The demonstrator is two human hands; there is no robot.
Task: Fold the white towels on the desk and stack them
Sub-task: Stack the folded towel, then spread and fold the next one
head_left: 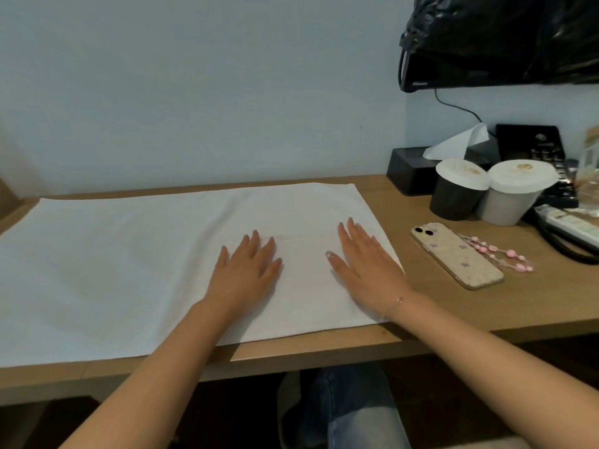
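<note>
White towel (136, 270) spread flat, unfolded, covering left and middle of desk (453, 315), reaching near front edge.

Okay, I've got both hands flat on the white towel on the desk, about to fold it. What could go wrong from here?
1. The phone lies just beyond the white towel's right edge, near your right hand; a sweeping fold could nudge it.
2. The towel reaches the desk's front edge, so a pull toward you might slide it off.
3. Both the right and the left hand press the right part only; the far left end may drag or wrinkle.
</note>
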